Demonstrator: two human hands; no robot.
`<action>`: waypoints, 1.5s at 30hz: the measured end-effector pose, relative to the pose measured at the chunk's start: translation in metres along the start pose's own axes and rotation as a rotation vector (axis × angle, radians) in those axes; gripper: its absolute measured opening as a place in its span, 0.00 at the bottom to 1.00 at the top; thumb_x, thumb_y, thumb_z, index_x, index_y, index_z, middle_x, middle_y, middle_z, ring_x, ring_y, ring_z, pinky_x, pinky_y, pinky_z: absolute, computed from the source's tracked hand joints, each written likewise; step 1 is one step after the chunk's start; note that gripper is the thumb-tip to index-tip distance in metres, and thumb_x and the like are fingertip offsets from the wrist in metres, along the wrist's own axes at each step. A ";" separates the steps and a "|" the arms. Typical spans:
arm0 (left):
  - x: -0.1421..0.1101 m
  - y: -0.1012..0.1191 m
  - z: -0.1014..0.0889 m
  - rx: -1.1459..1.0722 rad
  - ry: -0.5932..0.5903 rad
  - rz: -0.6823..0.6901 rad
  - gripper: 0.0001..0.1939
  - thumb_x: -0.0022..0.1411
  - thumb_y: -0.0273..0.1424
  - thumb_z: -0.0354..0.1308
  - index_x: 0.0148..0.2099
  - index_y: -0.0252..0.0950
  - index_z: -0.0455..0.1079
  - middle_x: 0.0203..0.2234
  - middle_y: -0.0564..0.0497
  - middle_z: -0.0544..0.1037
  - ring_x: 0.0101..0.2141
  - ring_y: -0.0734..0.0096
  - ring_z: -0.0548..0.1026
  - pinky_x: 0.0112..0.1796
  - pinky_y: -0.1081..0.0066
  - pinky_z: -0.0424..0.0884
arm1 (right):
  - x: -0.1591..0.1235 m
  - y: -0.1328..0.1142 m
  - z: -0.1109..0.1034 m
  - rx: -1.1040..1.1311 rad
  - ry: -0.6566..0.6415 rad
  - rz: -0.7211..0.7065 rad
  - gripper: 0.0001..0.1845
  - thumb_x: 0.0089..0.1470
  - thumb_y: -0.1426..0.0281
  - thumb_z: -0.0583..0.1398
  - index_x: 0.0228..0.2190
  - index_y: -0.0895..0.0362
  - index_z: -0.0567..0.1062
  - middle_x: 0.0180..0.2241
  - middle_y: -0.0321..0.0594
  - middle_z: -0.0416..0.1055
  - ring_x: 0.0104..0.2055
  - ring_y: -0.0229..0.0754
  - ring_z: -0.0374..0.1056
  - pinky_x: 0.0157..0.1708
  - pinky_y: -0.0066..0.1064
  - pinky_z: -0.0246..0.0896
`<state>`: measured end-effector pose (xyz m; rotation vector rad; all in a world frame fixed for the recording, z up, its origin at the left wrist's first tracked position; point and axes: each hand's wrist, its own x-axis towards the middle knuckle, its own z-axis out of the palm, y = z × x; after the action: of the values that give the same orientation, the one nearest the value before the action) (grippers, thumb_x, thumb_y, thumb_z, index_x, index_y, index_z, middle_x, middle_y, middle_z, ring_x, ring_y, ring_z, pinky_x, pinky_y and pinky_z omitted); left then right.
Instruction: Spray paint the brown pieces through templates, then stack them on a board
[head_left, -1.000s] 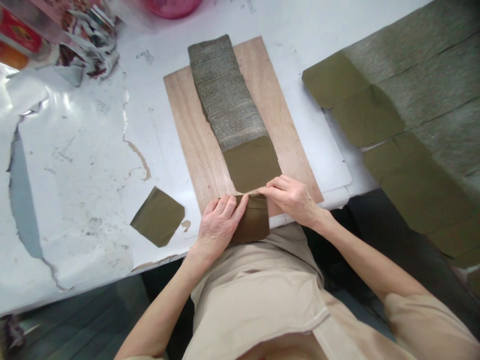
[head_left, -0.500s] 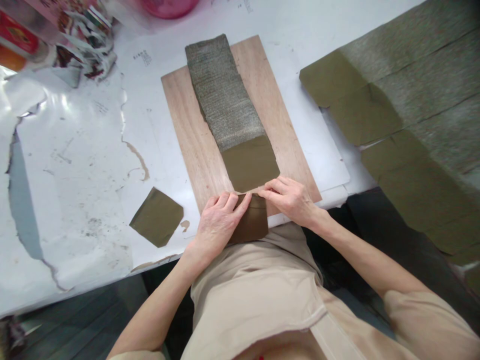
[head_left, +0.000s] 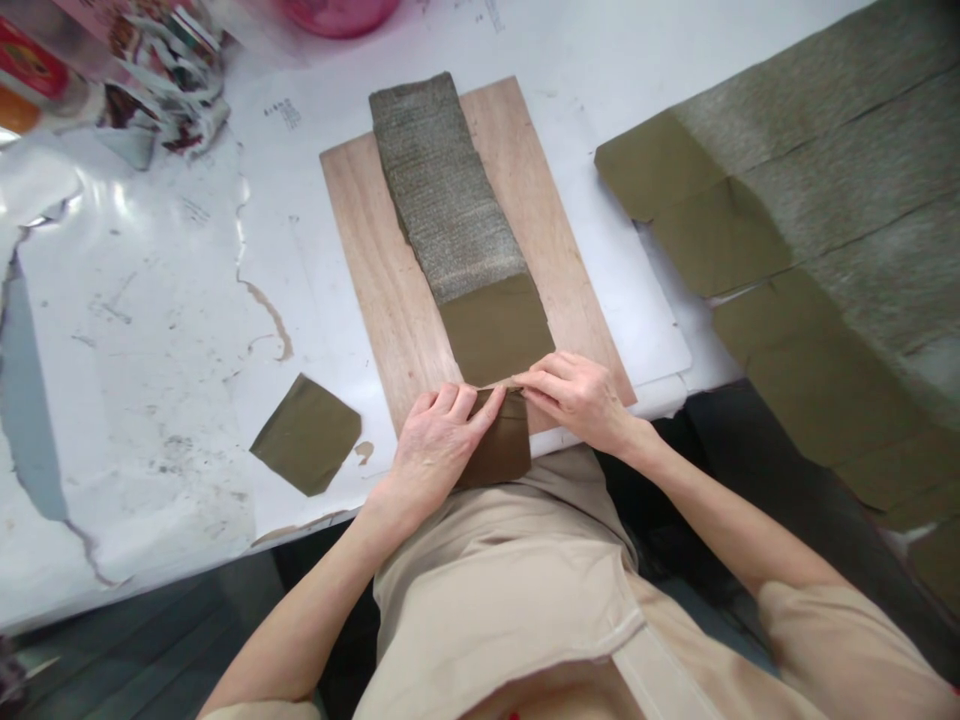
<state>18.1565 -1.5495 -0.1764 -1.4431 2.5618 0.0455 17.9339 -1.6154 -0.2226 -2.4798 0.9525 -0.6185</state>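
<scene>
The left hand (head_left: 441,438) lies on the left side of a small green-brown piece (head_left: 501,440); its fingers are side by side and a bit bent, and its thumb reaches out along the top edge; I cannot tell if it grips the piece underneath. The right hand (head_left: 574,397) has its fingers curled in, with the thumb and first finger pinching the right end of that same top edge; a thin, pale line shows along the edge between the two hands. The small piece is at the near end of a wooden board (head_left: 356,235), and its lower part goes past the edge of the white table (head_left: 187,330), in front of a tan apron (head_left: 502,600).

Just above the hands, a long strip (head_left: 454,180) lies on the board; it is rough and gray for most of its length, smooth and green at the near end; its far end pokes out past the board. A loose green piece (head_left: 307,437) with cut corners lies on the table to the left; a big green and gray sheet (head_left: 750,230) spreads out on the right; part of a pink tub (head_left: 339,12) shows at the top.
</scene>
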 end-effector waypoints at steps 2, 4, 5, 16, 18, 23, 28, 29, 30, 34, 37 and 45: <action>0.000 0.000 0.000 -0.004 -0.006 0.001 0.27 0.66 0.23 0.50 0.66 0.37 0.56 0.42 0.42 0.72 0.43 0.58 0.70 0.40 0.61 0.69 | 0.000 -0.001 0.000 -0.026 -0.005 -0.010 0.11 0.64 0.71 0.56 0.42 0.53 0.78 0.35 0.40 0.74 0.38 0.41 0.67 0.39 0.33 0.62; 0.001 0.000 -0.001 -0.006 -0.011 0.000 0.26 0.66 0.23 0.50 0.66 0.38 0.56 0.42 0.42 0.72 0.43 0.58 0.70 0.40 0.61 0.69 | -0.001 -0.001 0.002 -0.044 -0.007 -0.010 0.11 0.64 0.71 0.56 0.41 0.53 0.79 0.34 0.40 0.74 0.37 0.40 0.66 0.38 0.33 0.61; 0.001 0.000 -0.001 -0.009 -0.013 -0.001 0.26 0.66 0.23 0.50 0.66 0.39 0.56 0.42 0.42 0.72 0.43 0.58 0.70 0.40 0.61 0.69 | -0.001 0.000 0.003 -0.049 -0.006 -0.008 0.11 0.63 0.71 0.56 0.41 0.52 0.79 0.34 0.40 0.74 0.37 0.40 0.66 0.38 0.33 0.60; 0.003 -0.001 -0.002 -0.013 -0.026 0.005 0.28 0.66 0.23 0.51 0.67 0.39 0.55 0.42 0.43 0.72 0.43 0.58 0.70 0.40 0.61 0.69 | -0.003 -0.001 0.003 -0.059 -0.004 -0.002 0.12 0.64 0.72 0.55 0.44 0.54 0.77 0.36 0.40 0.74 0.38 0.41 0.66 0.40 0.33 0.60; 0.003 -0.001 -0.002 -0.019 -0.027 0.004 0.28 0.66 0.23 0.51 0.67 0.39 0.55 0.42 0.43 0.72 0.43 0.59 0.70 0.40 0.62 0.69 | -0.002 -0.002 0.002 -0.057 -0.007 -0.003 0.12 0.64 0.72 0.55 0.44 0.55 0.77 0.36 0.41 0.75 0.38 0.41 0.66 0.39 0.34 0.60; 0.004 -0.001 -0.003 -0.013 -0.028 0.007 0.29 0.66 0.23 0.51 0.67 0.39 0.54 0.42 0.43 0.71 0.43 0.58 0.70 0.40 0.61 0.69 | 0.000 -0.004 0.000 -0.102 -0.011 -0.024 0.11 0.64 0.70 0.55 0.42 0.55 0.77 0.35 0.41 0.74 0.37 0.41 0.66 0.37 0.34 0.59; 0.005 0.000 -0.003 -0.017 -0.039 0.009 0.28 0.66 0.23 0.51 0.67 0.38 0.54 0.42 0.43 0.71 0.43 0.58 0.70 0.40 0.61 0.69 | 0.001 -0.004 0.001 -0.147 -0.015 -0.034 0.10 0.64 0.71 0.56 0.38 0.55 0.78 0.33 0.40 0.74 0.36 0.41 0.65 0.36 0.33 0.57; 0.005 -0.001 -0.004 -0.026 -0.040 0.007 0.28 0.66 0.23 0.51 0.67 0.39 0.54 0.42 0.43 0.71 0.43 0.58 0.70 0.40 0.61 0.69 | 0.001 -0.004 0.001 -0.151 -0.012 -0.034 0.10 0.64 0.71 0.56 0.38 0.55 0.78 0.33 0.40 0.73 0.36 0.40 0.65 0.36 0.33 0.56; 0.005 -0.001 -0.004 -0.033 -0.044 0.006 0.28 0.66 0.23 0.51 0.67 0.39 0.55 0.42 0.43 0.71 0.43 0.58 0.70 0.40 0.61 0.69 | 0.001 -0.003 0.002 -0.155 -0.009 -0.033 0.10 0.64 0.71 0.56 0.38 0.55 0.78 0.33 0.39 0.73 0.36 0.40 0.65 0.36 0.33 0.56; 0.006 -0.001 -0.005 -0.026 -0.070 0.009 0.28 0.66 0.23 0.51 0.67 0.39 0.55 0.42 0.43 0.71 0.43 0.57 0.70 0.39 0.61 0.69 | 0.000 -0.003 0.003 -0.186 0.009 -0.063 0.10 0.63 0.72 0.56 0.38 0.55 0.78 0.33 0.38 0.74 0.35 0.39 0.64 0.35 0.32 0.55; 0.006 0.000 -0.006 -0.007 -0.070 0.011 0.28 0.67 0.23 0.50 0.67 0.39 0.54 0.43 0.43 0.71 0.43 0.57 0.70 0.40 0.61 0.69 | 0.000 -0.004 0.003 -0.221 0.012 -0.106 0.10 0.63 0.74 0.55 0.38 0.55 0.78 0.33 0.39 0.75 0.35 0.40 0.63 0.35 0.32 0.55; 0.007 0.000 -0.007 0.004 -0.071 0.022 0.27 0.67 0.23 0.49 0.67 0.39 0.54 0.42 0.42 0.71 0.43 0.56 0.70 0.39 0.60 0.69 | -0.001 -0.005 0.002 -0.268 0.043 -0.180 0.09 0.63 0.74 0.56 0.36 0.56 0.78 0.33 0.40 0.75 0.35 0.41 0.63 0.34 0.33 0.56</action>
<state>18.1513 -1.5561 -0.1710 -1.3870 2.5197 0.0930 17.9367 -1.6111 -0.2218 -2.8242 0.8843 -0.6388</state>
